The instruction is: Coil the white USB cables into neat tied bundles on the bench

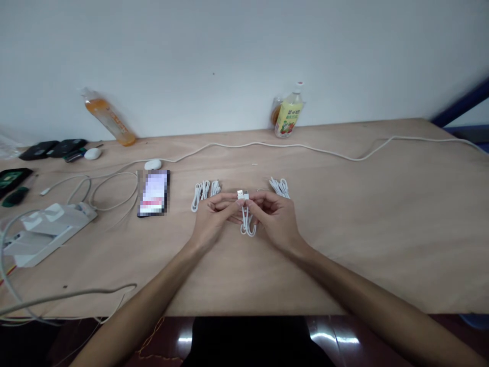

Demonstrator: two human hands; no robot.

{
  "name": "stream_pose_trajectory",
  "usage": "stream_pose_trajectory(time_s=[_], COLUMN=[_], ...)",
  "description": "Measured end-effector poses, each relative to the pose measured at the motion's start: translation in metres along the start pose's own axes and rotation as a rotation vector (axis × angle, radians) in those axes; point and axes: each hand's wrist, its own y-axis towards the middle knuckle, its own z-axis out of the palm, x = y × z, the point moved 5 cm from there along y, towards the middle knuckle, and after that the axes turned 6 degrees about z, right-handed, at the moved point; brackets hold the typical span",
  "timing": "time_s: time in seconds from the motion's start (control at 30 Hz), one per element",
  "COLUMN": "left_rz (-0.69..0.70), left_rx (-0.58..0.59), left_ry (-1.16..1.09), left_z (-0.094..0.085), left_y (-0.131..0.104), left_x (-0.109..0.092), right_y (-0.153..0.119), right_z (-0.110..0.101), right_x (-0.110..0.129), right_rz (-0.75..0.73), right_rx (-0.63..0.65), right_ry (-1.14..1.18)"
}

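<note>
Between my two hands, above the table's middle, is a coiled white USB cable [248,227], its two plugs side by side at the top and its loops hanging below. My left hand [216,211] pinches it by the plug on the left with thumb and fingers. From the other side, my right hand [275,214] grips it close to the second plug. Several bundled white cables [204,189] lie just beyond my left hand. More white cable bundles [280,186] lie behind my right hand, which partly covers them.
A phone [154,193] with a blurred screen lies left of the cables. Further left stands a white power strip [57,234] with chargers. A long white cord [244,146] crosses the wooden table [362,229]. An orange bottle [110,120] and a yellow-labelled bottle [289,112] are by the wall.
</note>
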Motion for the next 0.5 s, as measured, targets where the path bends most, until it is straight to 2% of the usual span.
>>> stream_pose_trajectory(time_s=[0.5], left_rz=[-0.008], left_rx=[0.001], left_ry=[-0.011], left_z=[0.0023], left_y=[0.0012], left_x=[-0.0007], right_y=[0.0002], right_z=[0.0001], right_x=[-0.0028], right_rz=[-0.027], right_rx=[0.008], right_ry=[-0.008])
